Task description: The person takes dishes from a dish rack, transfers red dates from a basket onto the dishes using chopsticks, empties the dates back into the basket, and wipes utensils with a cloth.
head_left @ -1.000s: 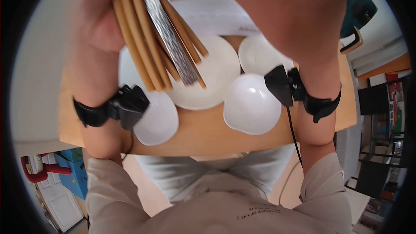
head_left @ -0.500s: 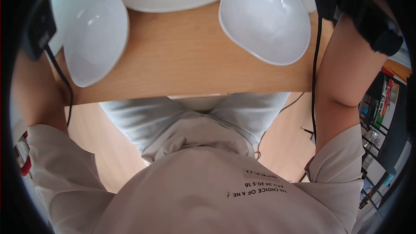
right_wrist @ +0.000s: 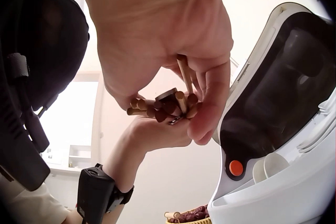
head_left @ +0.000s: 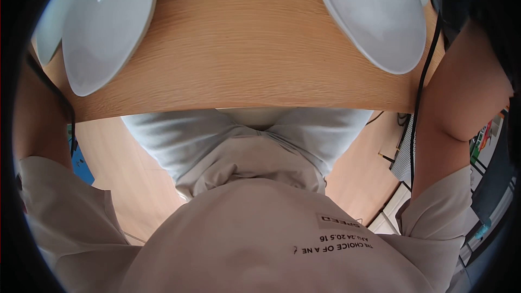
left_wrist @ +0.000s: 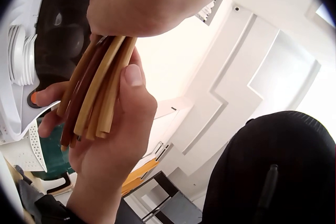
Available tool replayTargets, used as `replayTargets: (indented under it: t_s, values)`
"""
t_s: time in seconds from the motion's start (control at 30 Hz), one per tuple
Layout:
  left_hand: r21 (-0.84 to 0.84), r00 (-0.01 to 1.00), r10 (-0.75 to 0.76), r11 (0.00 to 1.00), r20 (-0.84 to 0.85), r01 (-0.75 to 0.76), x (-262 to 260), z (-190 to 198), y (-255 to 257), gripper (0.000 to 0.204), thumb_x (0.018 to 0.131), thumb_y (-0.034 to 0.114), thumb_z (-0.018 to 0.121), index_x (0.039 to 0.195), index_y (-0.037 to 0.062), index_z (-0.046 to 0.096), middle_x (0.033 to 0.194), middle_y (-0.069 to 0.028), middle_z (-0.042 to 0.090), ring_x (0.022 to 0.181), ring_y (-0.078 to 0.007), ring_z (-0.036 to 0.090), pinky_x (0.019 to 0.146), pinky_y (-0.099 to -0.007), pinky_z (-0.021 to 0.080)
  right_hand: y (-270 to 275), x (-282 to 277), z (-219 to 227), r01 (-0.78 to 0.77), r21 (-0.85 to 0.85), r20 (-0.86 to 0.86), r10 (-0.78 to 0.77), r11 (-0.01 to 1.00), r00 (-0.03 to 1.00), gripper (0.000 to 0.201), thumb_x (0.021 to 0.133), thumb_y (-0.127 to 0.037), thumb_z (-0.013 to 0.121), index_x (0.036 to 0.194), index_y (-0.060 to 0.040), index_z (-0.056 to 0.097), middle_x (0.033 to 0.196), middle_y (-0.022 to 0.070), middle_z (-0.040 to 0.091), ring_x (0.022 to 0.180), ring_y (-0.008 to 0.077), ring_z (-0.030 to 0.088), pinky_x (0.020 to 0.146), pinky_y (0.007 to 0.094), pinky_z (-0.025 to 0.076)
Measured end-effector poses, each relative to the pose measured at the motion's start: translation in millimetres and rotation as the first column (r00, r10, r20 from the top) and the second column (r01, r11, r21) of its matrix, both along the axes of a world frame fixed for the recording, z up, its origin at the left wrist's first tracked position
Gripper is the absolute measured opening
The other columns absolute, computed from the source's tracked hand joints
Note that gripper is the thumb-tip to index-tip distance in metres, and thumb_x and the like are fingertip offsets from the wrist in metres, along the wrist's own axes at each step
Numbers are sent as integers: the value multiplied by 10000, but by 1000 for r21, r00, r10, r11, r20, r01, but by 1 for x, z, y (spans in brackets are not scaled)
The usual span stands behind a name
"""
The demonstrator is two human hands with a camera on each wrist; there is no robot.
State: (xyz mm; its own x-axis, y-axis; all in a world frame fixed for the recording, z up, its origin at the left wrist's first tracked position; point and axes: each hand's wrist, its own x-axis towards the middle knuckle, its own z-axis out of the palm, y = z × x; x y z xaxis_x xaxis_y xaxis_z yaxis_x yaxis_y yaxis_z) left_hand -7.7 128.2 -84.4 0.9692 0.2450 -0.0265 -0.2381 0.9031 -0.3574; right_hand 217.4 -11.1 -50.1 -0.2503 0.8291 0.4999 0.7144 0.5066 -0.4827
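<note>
Both hands are together at a bundle of wooden chopsticks [left_wrist: 100,90], tan and dark brown. In the left wrist view my left hand [left_wrist: 144,6] grips the upper part of the bundle. My right hand [left_wrist: 118,129] is around the lower part, its thumb along one side and its fingers on the other. The right wrist view looks onto the chopstick ends, with a flat metal handle [right_wrist: 167,95] among them. There the right hand [right_wrist: 168,40] reaches over the ends, and the left hand [right_wrist: 160,133] holds the bundle from below. Neither hand appears in the head view.
White bowls [head_left: 108,27] stand on the wooden table [head_left: 239,49]. A white dish cabinet [right_wrist: 278,198] with a dark lid [right_wrist: 278,87] and orange button [right_wrist: 235,168] holds white plates [left_wrist: 20,56]. Near it is a wicker basket [right_wrist: 202,221]. A cable [head_left: 423,87] hangs by the right arm.
The head view has tilted down toward the table edge and lap. Both hands and the chopsticks, seen there a second ago, have left it past the top.
</note>
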Motion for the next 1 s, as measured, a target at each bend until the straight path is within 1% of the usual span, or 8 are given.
replayTargets:
  t_s: [0.3, 0.47, 0.5, 0.57, 0.67, 0.7, 0.77, 1.0]
  values:
    - [-108, 996, -38, 993, 76, 46, -8, 20, 6, 252, 992, 199, 492, 798, 39, 491, 619, -9, 425, 505, -121, 422, 493, -233, 396, 2, 2, 3, -30, 110, 3, 30, 993, 1000, 142, 818, 23, 606, 949, 23, 658, 870, 56, 665, 749, 144, 600, 665, 255, 488]
    - [-167, 992, -49, 984, 115, 68, -15, 34, -4, 242, 988, 194, 494, 805, 36, 499, 628, -14, 436, 512, -129, 431, 500, -237, 401, -7, 2, 7, -53, 170, 1, 54, 984, 999, 146, 809, 21, 606, 946, 22, 658, 870, 59, 663, 744, 151, 598, 662, 257, 485]
    - [-181, 993, -45, 981, 109, 65, -43, 37, 40, 240, 988, 194, 495, 807, 36, 500, 630, -15, 439, 513, -130, 433, 501, -238, 402, 38, -24, 4, -60, 182, -13, 63, 982, 998, 147, 808, 20, 606, 945, 21, 658, 870, 60, 663, 743, 153, 597, 661, 258, 485]
    - [-197, 994, -49, 978, 102, 68, -32, 43, 34, 236, 986, 192, 496, 810, 34, 503, 634, -17, 443, 516, -133, 437, 504, -240, 404, 33, -8, 0, -65, 215, -35, 74, 974, 997, 148, 805, 20, 606, 944, 21, 658, 870, 61, 662, 741, 155, 596, 660, 259, 484]
    - [-297, 966, -77, 943, 247, 152, -1, 22, 20, 231, 984, 189, 497, 814, 33, 508, 639, -20, 450, 520, -138, 443, 508, -242, 408, 11, 19, 13, -62, 162, 78, 50, 985, 996, 151, 800, 19, 606, 942, 20, 658, 870, 63, 661, 738, 160, 595, 658, 260, 482]
    - [-316, 959, -83, 933, 270, 170, 3, 21, 18, 229, 983, 188, 498, 815, 32, 510, 641, -21, 452, 522, -140, 445, 509, -243, 409, 8, 22, 15, -61, 161, 91, 47, 985, 995, 152, 798, 18, 606, 941, 19, 658, 870, 64, 661, 737, 161, 594, 657, 261, 482]
    - [-344, 960, -83, 923, 267, 175, -17, 26, 29, 225, 981, 186, 499, 818, 31, 513, 645, -23, 456, 525, -143, 449, 512, -244, 411, 20, 6, 12, -69, 182, 70, 57, 981, 996, 154, 795, 17, 606, 940, 19, 658, 870, 65, 660, 736, 164, 593, 656, 262, 481]
    - [-446, 936, -90, 861, 339, 244, -18, 33, 29, 213, 976, 179, 502, 829, 27, 523, 657, -30, 471, 535, -153, 463, 521, -250, 418, 18, 11, 13, -85, 219, 81, 69, 972, 994, 160, 783, 15, 607, 935, 17, 657, 870, 69, 658, 729, 173, 590, 651, 266, 478]
